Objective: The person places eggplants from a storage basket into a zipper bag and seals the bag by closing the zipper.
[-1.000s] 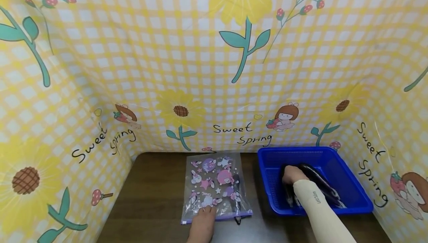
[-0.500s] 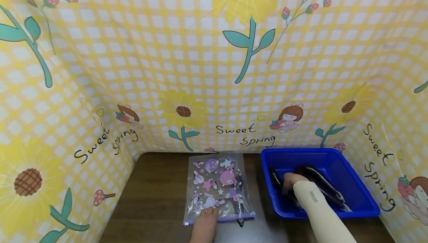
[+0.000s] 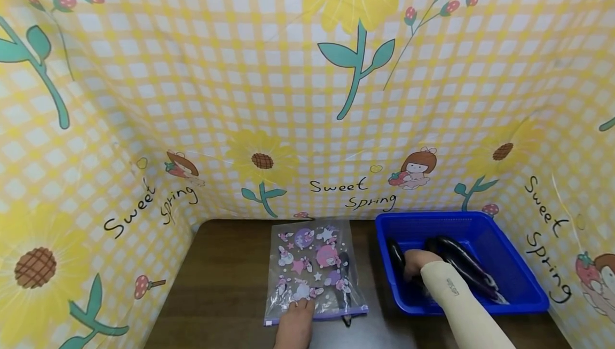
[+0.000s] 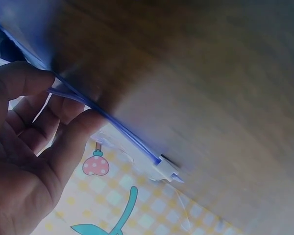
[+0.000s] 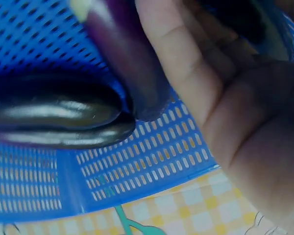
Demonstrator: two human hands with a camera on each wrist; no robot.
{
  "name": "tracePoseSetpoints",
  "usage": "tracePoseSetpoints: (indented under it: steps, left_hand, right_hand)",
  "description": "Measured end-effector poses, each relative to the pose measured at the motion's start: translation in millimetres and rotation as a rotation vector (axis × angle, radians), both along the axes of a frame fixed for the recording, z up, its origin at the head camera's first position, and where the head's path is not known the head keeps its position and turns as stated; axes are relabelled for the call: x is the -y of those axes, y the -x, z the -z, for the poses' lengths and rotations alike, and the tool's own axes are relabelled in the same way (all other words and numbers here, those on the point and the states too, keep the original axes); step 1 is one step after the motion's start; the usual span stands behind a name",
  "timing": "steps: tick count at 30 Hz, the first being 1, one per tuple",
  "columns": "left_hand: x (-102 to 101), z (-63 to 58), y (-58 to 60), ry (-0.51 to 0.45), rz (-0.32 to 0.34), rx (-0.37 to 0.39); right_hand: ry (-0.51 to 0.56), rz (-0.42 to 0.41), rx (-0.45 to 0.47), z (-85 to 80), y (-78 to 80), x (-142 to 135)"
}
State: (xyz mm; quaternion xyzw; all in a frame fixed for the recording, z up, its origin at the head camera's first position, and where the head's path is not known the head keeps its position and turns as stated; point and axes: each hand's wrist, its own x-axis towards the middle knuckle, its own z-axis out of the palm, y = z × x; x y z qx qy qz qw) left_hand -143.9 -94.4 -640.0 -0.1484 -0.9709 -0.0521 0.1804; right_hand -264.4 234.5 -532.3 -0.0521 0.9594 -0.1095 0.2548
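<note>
Even, bright light fills the head view, its yellow-and-white checked cloth point(image 3: 269, 82) stretched toward the edges. Pale sheen lies on the dark brown wooden table point(image 3: 367, 334) right of the left hand point(image 3: 294, 323); the left-wrist view blurs the table beyond it. In the soft, bluish right-wrist view, glare streaks glossy dark-purple eggplants point(image 5: 54, 110) beside the shaded right hand point(image 5: 255, 122).

Clear zip bag point(image 3: 309, 271) with pink/purple cartoon prints, sits left of the blue basket point(image 3: 521, 307). Left hand point(image 3: 294, 323) is pinching its purple zip edge, white slider at the left end. Basket's got glossy dark eggplants point(image 3: 461, 266) lying in it, right hand point(image 3: 419, 263) among them, can't tell if it's gripping one.
</note>
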Motion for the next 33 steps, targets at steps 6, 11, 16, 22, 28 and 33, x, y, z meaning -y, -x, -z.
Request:
tracePoseSetpoints:
  steps: [6, 11, 16, 22, 28, 33]
  left_hand:
    - [-1, 0.6, 0.6, 0.009, -0.011, 0.087]
    - [-1, 2.7, 0.1, 0.012, -0.016, 0.122]
    - [-1, 1.8, -0.7, -0.015, 0.004, 0.106]
    - [-2, -1.8, -1.2, -0.031, 0.008, 0.125]
    - [-2, -3.0, 1.4, -0.027, -0.008, 0.127]
    - [-1, -2.8, 4.0, -0.014, -0.014, 0.138]
  right_hand:
    - [0.129, 0.037, -0.007, -8.5, 0.2, -3]
    - [0.265, 0.125, -0.018, -12.0, -6.2, -5]
    - [0.32, 0.197, -0.079, -23.1, -17.8, -5]
    - [0.317, 0.189, -0.194, -36.9, -32.8, -1]
    - [0.32, 0.175, -0.303, -53.1, -51.0, 10]
    - [0.411, 0.227, -0.308, -60.5, -67.2, 29]
